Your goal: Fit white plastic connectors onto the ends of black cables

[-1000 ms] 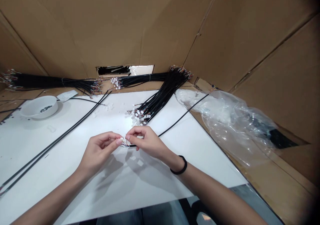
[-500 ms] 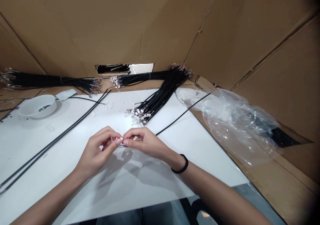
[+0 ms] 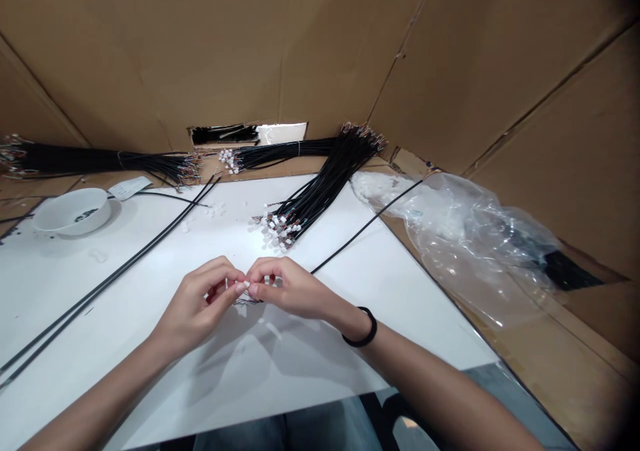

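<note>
My left hand pinches a small white connector between thumb and index finger. Facing it, my right hand is closed in a pinch on the thin wires at the end of a black cable. Fingertips of both hands meet at the connector, so whether a wire sits inside it cannot be seen. Several loose wire ends show just below the fingers. The cable runs from behind my right hand up to the right, its far end bare-wired near a plastic bag.
A bundle of black cables with white connectors lies beyond my hands. More bundles line the cardboard wall. A white bowl with small dark pieces, two long cables and loose connectors are left; a plastic bag is right.
Both hands stay together at the connector with only slight finger shifts. More of the thin wires shows beneath the fingertips. The view has tilted very slightly.
</note>
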The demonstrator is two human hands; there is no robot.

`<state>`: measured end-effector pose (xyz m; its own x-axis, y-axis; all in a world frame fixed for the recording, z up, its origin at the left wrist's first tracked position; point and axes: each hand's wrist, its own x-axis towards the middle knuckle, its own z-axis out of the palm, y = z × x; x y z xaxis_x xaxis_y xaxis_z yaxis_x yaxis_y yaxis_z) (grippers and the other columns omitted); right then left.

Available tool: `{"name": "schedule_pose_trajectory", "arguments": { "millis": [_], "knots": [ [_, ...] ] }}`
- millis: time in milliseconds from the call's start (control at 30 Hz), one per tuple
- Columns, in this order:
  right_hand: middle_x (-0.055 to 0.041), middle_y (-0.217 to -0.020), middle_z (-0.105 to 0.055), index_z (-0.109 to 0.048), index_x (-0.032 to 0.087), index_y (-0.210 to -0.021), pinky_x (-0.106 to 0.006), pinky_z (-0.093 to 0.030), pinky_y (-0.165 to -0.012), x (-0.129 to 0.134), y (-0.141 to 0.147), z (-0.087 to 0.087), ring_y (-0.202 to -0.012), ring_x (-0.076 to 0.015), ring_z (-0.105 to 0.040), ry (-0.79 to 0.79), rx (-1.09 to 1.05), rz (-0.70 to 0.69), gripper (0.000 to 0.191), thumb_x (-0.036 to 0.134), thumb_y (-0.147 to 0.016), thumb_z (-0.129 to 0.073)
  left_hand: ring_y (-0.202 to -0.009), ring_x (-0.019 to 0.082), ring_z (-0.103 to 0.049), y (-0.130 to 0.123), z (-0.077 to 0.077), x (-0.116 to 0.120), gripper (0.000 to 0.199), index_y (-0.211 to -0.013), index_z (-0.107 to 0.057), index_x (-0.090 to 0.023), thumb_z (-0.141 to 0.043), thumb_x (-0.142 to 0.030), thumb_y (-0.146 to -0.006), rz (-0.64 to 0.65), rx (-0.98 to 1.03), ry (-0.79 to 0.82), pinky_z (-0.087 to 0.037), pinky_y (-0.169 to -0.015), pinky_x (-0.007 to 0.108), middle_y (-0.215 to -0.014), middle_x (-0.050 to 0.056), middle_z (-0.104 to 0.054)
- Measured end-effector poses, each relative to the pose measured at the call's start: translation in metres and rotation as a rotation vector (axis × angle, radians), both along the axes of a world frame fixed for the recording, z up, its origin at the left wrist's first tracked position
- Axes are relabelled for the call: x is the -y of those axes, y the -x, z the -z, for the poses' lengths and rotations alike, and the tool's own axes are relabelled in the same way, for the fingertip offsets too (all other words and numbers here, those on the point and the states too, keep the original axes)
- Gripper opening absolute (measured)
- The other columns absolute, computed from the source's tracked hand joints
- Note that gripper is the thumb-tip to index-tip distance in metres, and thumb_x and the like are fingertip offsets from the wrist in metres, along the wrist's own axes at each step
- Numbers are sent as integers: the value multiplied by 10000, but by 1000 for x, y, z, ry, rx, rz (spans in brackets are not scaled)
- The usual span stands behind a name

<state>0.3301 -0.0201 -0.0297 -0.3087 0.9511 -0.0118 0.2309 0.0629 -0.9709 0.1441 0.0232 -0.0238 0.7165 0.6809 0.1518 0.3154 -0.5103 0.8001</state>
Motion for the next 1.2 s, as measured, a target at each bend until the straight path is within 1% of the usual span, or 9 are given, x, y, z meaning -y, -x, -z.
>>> {"name": "schedule_pose_trajectory", "arguments": {
  "millis": [367,500,600,667,867,967,1067,1133,1200],
  "knots": [
    [-46,-748,-611,-627,95,-728,-220,-371,-614,-1,0,14,-667,-105,-498,13,81,-19,155,240,-780,-603,-598,107,-449,0,4,-1,279,-827,-642,-134,-489,-360,-886,18,-76,10,-343,-553,232,-737,44,-534],
    [-42,-825,-616,-636,110,-793,-209,-411,-658,0,1,10,-717,-101,-533,-42,119,30,133,234,-777,-592,-625,121,-447,1,4,-5,343,-786,-640,-124,-520,-440,-844,-85,-66,213,-323,-556,242,-733,49,-544],
    [1,-700,-589,-634,133,-863,-189,-410,-579,2,2,7,-607,-83,-525,-49,161,63,169,240,-733,-626,-583,99,-395,2,1,-8,361,-777,-619,-111,-568,-468,-800,-156,-23,430,-293,-527,228,-699,31,-527],
    [19,-669,-584,-641,152,-849,-183,-395,-563,3,3,8,-579,-74,-507,-68,201,104,142,219,-725,-621,-554,85,-364,1,-2,-9,370,-771,-607,-110,-592,-480,-773,-207,-8,499,-271,-504,219,-661,12,-502],
    [12,-829,-641,-623,168,-842,-214,-400,-642,2,6,12,-723,-101,-557,-154,277,201,96,207,-771,-574,-640,128,-475,-1,-2,-7,326,-769,-623,-114,-611,-439,-761,-295,3,334,-339,-570,243,-742,56,-586],
    [6,-828,-628,-582,158,-873,-226,-405,-676,3,7,13,-757,-108,-563,-192,290,213,102,170,-774,-560,-683,150,-513,0,1,-6,305,-790,-644,-121,-606,-424,-773,-305,-11,273,-360,-598,255,-781,69,-610],
    [9,-766,-611,-568,153,-808,-227,-399,-641,4,8,14,-709,-108,-544,-195,293,210,50,164,-760,-565,-698,155,-522,1,1,-5,278,-784,-661,-136,-599,-406,-782,-294,-37,189,-365,-605,257,-789,61,-612],
    [12,-761,-615,-577,154,-793,-216,-410,-637,4,7,14,-706,-103,-548,-179,265,206,47,171,-750,-579,-710,153,-522,0,0,-6,271,-768,-662,-138,-590,-398,-784,-279,-30,173,-368,-616,255,-806,58,-613],
    [11,-770,-625,-595,152,-823,-195,-428,-637,4,6,14,-709,-91,-565,-155,219,202,76,181,-753,-584,-676,138,-511,0,-1,-8,283,-786,-662,-135,-570,-403,-791,-271,-24,231,-372,-609,250,-799,50,-609]
  ]
}}
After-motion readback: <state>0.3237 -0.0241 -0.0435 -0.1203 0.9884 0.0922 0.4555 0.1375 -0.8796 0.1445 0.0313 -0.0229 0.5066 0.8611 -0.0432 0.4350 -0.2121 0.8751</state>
